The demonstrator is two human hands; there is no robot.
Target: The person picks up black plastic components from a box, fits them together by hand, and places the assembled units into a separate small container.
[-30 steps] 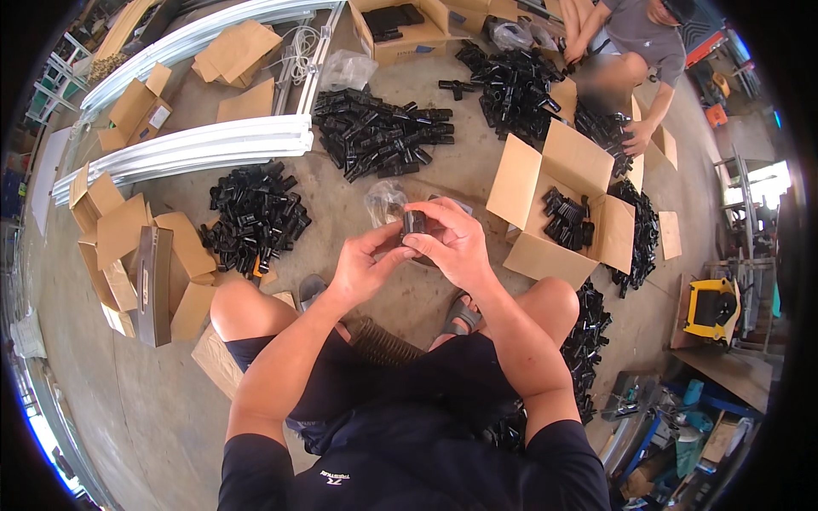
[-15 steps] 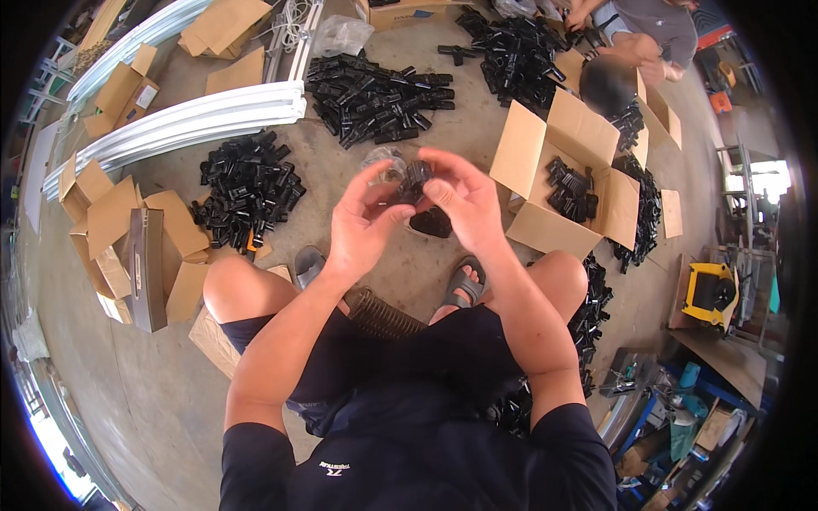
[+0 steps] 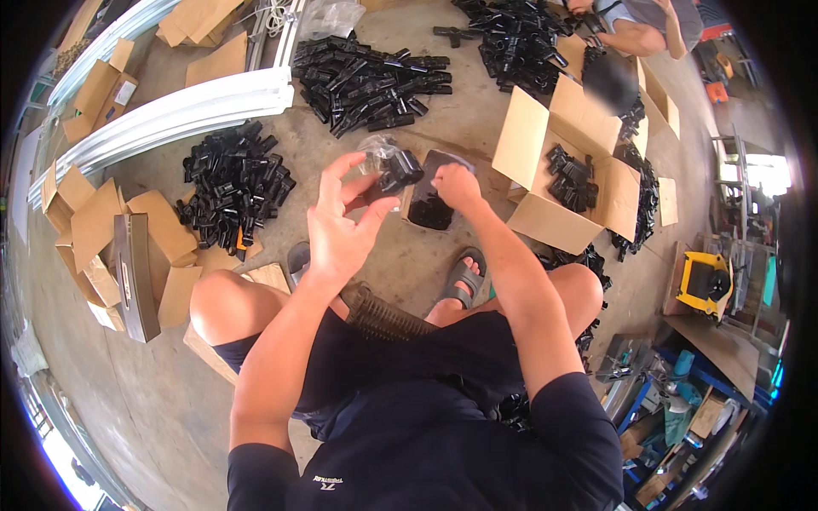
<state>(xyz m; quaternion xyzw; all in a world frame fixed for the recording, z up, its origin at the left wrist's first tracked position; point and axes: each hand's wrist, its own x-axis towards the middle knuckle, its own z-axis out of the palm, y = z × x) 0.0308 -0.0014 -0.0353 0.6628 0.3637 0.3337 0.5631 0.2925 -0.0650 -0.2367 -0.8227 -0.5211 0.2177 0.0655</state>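
Observation:
My left hand (image 3: 345,213) holds up a short black plastic pipe fitting (image 3: 399,173), pinched between thumb and fingers. Behind that fitting, a crumpled clear plastic bag (image 3: 375,146) partly shows. My right hand (image 3: 458,186) is curled closed above the right side of a dark, shallow tray (image 3: 445,158). Whatever its fingers grip, if anything, is hidden. Small black pieces (image 3: 432,213) lie in the near part of the tray, too bunched to tell apart.
Black fittings lie in piles at left (image 3: 234,187), far middle (image 3: 366,81) and far right (image 3: 515,43). An open cardboard box (image 3: 537,217) with fittings stands right; flattened cartons (image 3: 162,226) stand left. White metal profiles (image 3: 204,106) lie far left. Another person (image 3: 639,30) works far right.
My right hand has left the fitting and moved right to the tray, curling closed. My left hand keeps the fitting, now slightly further left. The whole view has shifted a little.

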